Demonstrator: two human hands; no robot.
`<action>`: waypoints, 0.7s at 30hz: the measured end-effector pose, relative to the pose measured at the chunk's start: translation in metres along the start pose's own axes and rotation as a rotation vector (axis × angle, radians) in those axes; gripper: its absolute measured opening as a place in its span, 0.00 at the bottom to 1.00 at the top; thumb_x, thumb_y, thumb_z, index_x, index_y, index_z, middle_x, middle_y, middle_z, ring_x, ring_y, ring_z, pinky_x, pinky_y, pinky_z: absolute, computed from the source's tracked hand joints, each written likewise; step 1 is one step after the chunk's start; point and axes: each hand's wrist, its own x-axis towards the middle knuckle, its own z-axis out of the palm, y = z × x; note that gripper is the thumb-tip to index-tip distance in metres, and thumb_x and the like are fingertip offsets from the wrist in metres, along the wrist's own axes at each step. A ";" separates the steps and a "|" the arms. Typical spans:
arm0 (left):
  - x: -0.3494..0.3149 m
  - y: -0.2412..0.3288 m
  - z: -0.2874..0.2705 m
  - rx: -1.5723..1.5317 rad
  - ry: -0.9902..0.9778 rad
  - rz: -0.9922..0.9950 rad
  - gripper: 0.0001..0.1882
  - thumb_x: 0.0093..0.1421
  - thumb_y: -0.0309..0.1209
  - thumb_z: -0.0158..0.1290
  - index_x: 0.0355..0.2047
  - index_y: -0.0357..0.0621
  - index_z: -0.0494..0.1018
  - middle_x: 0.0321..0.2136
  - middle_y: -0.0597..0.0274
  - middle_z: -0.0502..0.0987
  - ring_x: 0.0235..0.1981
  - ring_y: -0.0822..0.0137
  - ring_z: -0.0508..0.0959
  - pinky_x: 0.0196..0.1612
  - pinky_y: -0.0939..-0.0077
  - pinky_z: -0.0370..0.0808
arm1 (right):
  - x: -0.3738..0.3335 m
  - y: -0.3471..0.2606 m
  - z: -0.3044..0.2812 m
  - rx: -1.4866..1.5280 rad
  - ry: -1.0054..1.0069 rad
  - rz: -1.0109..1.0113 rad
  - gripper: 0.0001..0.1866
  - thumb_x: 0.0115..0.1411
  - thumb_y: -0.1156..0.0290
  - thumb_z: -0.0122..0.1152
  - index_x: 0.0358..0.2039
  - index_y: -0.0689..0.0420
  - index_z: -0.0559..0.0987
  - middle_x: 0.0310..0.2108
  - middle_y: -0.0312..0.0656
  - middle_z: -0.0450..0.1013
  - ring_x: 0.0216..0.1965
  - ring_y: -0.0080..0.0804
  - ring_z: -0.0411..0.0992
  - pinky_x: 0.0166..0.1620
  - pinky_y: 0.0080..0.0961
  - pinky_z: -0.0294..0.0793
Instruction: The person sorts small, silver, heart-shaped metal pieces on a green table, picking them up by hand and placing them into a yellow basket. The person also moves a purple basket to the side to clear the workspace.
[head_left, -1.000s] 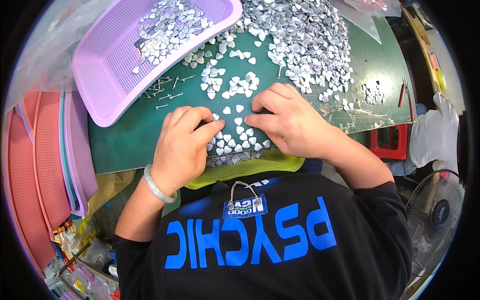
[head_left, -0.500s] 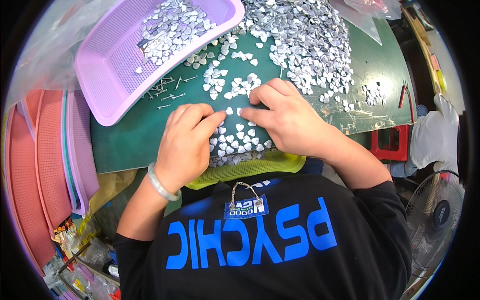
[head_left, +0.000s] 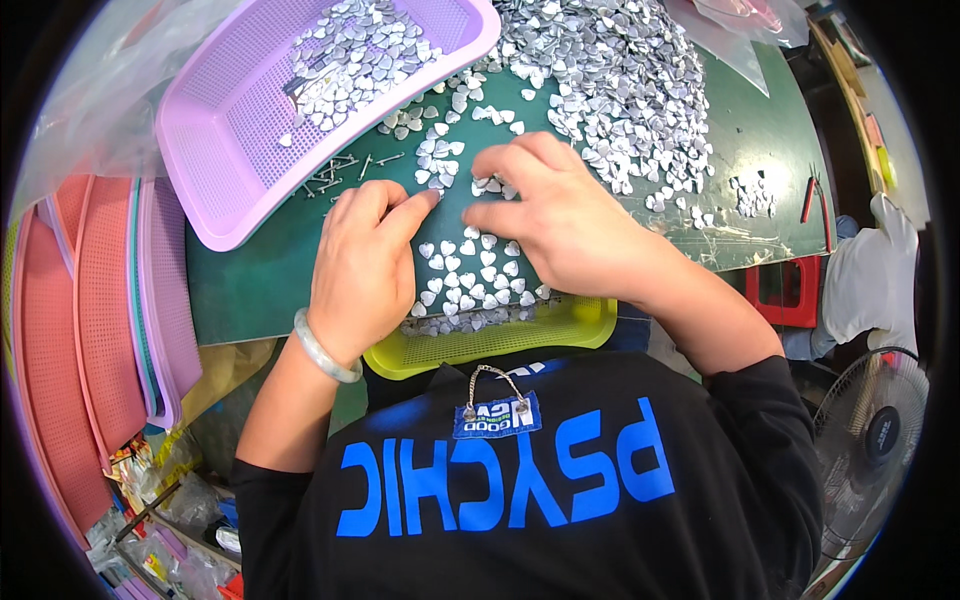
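Observation:
Small silver heart-shaped pieces (head_left: 470,275) lie spread on a green mat (head_left: 250,290). My left hand (head_left: 365,265) rests palm down on the mat, its index finger stretched toward the hearts. My right hand (head_left: 555,215) lies over the pieces with fingertips pressing on a few of them. A large heap of the same silver hearts (head_left: 620,90) covers the mat beyond my right hand. A yellow mesh tray (head_left: 560,325) sits at the mat's near edge, holding some hearts under its rim. I wear a pale bangle (head_left: 322,350) on my left wrist.
A purple mesh basket (head_left: 240,150) with more hearts sits at the upper left, small metal pins (head_left: 340,170) beside it. Stacked pink and purple trays (head_left: 90,330) stand at left. Red-handled pliers (head_left: 808,200), a red stool (head_left: 785,290) and a fan (head_left: 875,430) are at right.
Both hands have slid farther up the mat, away from my body, uncovering more loose hearts near the yellow tray.

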 end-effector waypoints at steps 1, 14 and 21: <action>0.001 0.000 0.001 0.001 0.008 -0.001 0.19 0.50 0.16 0.50 0.44 0.38 0.78 0.34 0.56 0.72 0.35 0.54 0.72 0.42 0.62 0.70 | 0.000 0.001 0.000 0.010 0.014 0.001 0.19 0.45 0.79 0.58 0.40 0.57 0.83 0.48 0.45 0.70 0.51 0.44 0.65 0.52 0.37 0.65; 0.002 -0.001 0.000 -0.054 0.014 -0.002 0.16 0.50 0.17 0.51 0.39 0.40 0.79 0.32 0.57 0.72 0.35 0.54 0.72 0.41 0.63 0.70 | 0.027 0.010 0.008 0.033 0.075 -0.029 0.10 0.48 0.76 0.66 0.34 0.56 0.82 0.42 0.41 0.71 0.45 0.43 0.67 0.50 0.36 0.69; 0.000 -0.002 0.000 -0.028 -0.012 0.004 0.16 0.50 0.19 0.52 0.39 0.41 0.79 0.31 0.58 0.72 0.35 0.55 0.72 0.41 0.62 0.71 | 0.030 0.015 0.019 0.080 0.040 -0.063 0.08 0.47 0.77 0.67 0.30 0.57 0.82 0.40 0.39 0.71 0.44 0.41 0.67 0.48 0.34 0.70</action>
